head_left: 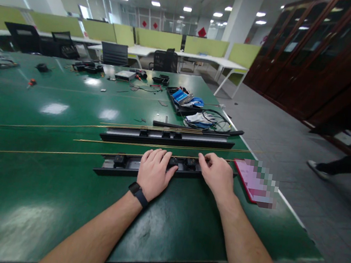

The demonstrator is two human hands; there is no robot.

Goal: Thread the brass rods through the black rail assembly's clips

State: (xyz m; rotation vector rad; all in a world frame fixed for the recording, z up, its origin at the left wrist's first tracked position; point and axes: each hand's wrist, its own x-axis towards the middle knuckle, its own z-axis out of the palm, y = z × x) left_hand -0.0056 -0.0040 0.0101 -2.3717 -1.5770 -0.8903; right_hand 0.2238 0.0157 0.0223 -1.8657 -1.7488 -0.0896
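Note:
A long black rail [115, 164] with black sockets set into it lies across the green table [38, 199] in front of me. My left hand [154, 173] rests flat on its middle, fingers apart over the sockets. My right hand [217, 172] presses on the rail just to the right, fingertips on a thin brass strip [61, 151] that runs along it. A second black rail [168, 138] lies further back with more brass strips [97, 126] beside it.
A phone with a pink screen [251, 181] lies at the table's right edge. Gloves, cables and a black tray [195, 108] sit further back. Another person's legs [336, 167] are on the floor at right. Office chairs and desks stand behind.

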